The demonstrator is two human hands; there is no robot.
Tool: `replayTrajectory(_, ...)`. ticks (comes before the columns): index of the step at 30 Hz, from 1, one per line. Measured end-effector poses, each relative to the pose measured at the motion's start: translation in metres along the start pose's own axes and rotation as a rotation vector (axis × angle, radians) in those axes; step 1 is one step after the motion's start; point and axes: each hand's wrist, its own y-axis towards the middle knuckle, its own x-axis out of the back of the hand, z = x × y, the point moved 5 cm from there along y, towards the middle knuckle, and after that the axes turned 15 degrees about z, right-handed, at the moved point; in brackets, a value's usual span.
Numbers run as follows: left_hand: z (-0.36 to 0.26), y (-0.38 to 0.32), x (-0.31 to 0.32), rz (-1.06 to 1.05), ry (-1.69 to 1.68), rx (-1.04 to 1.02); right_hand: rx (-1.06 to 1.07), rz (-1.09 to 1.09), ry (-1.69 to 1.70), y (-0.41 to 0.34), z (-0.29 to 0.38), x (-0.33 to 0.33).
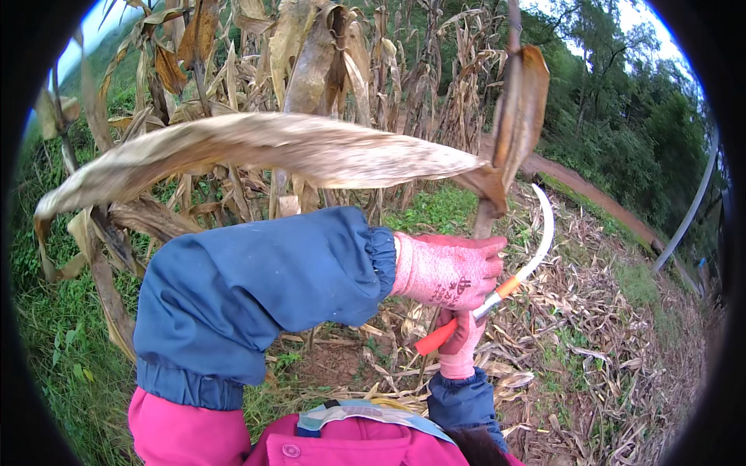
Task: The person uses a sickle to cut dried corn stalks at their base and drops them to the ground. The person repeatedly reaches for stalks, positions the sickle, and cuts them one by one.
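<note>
My left hand (451, 271), in a pink work glove that bears writing, grips a dry corn stalk (485, 218) that rises in front of me. Just below it, my right hand (460, 338), gloved too, is closed round the red handle of a sickle (545, 233). The sickle's curved pale blade points up and right, beyond the left fingers, with an orange band at its base. A long dry corn leaf (280, 143), blurred, stretches leftward from the stalk above my blue sleeve. The stalk's part behind my hands is hidden.
Standing dry corn stalks (315, 64) fill the back and left. Cut stalks and husks (583, 326) lie over the ground at right. A dirt path (588, 189) curves past trees (629, 116), near a slanting pole (690, 215). Green weeds (64, 343) grow at the left.
</note>
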Motion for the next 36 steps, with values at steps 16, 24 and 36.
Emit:
replayTrajectory(16, 0.097, -0.141, -0.043, 0.501, 0.284, 0.555, 0.311, -0.349, -0.483, 0.006, 0.048, 0.140)
replayTrajectory(24, 0.133, -0.195, -0.090, 1.166, 0.305, 0.887, -0.276, 0.154, -0.140, -0.012, -0.041, 0.007)
replayTrajectory(36, 0.092, -0.231, -0.053, 1.047, 0.318, 0.815, -0.607, 0.593, -0.292, -0.039, -0.048, -0.088)
